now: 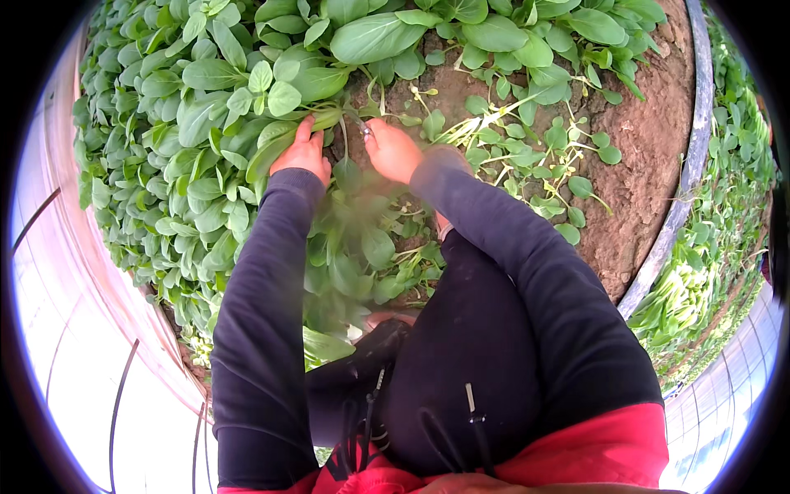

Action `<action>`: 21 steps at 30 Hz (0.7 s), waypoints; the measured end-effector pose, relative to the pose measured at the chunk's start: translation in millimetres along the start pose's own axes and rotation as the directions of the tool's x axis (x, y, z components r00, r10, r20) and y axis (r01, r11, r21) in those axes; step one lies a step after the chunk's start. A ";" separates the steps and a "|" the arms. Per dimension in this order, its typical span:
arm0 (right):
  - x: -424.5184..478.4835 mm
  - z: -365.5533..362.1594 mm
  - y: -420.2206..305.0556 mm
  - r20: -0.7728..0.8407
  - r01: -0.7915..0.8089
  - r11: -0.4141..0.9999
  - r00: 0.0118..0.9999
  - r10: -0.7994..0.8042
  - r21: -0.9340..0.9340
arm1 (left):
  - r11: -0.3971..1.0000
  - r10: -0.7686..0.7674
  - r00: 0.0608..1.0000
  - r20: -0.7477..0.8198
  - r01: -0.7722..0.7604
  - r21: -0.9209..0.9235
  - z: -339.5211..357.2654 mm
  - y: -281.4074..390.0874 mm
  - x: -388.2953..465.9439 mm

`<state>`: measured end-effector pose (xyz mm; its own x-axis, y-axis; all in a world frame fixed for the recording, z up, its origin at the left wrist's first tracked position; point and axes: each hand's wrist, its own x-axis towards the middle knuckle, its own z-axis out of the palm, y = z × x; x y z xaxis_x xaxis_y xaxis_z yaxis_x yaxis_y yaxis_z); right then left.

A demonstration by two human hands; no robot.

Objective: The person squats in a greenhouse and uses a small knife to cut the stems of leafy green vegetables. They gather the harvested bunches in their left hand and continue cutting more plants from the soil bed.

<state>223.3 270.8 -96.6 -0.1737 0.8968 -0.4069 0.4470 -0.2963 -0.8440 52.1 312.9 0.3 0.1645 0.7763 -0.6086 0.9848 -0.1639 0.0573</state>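
Observation:
My left hand (302, 155) has its fingers around the pale green stalks (323, 120) of a leafy green plant that looks like bok choy, low in the bed. Just to the right, my right hand (392, 150) grips a small knife (365, 128). Its blade points up and left towards the base of those stalks; whether it touches them I cannot tell. Broad leaves partly cover the fingers of my left hand. Below both hands, a blurred patch hides some of the leaves between my forearms.
Dense leafy greens (179, 129) fill the left and far side. Loose plants (494, 126) lie on brown soil (636, 167) at right. A grey pipe-like edge (700, 111) bounds the bed; beyond it lies a heap of greens (679, 296). Plastic sheeting (80, 333) with dark hoops stands left.

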 end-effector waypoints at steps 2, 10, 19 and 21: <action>-12.5 3.8 1.2 -0.004 0.022 1.000 1.000 -0.022 0.018 | 0.999 0.025 1.000 -0.002 -0.025 -0.028 -3.3 -1.7 -1.3; 9.2 15.1 -5.1 -0.033 -0.006 0.999 0.999 0.008 0.044 | 0.999 0.016 1.000 -0.015 -0.017 -0.041 -0.8 -2.2 -1.4; 5.9 21.5 -5.7 0.044 0.035 0.987 0.999 -0.028 -0.155 | 0.998 0.026 0.997 -0.078 -0.030 -0.047 -0.4 -3.7 -1.7; -36.5 -7.9 -25.4 0.061 0.024 0.997 0.998 -0.019 -0.076 | 0.995 0.020 0.994 -0.112 -0.031 -0.094 -7.6 -9.7 -24.5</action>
<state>225.2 248.1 -57.5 -0.2356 0.8807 -0.4110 0.5079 -0.2490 -0.8247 38.9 300.1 20.6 0.1898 0.8360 -0.5149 0.9801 -0.1300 0.1502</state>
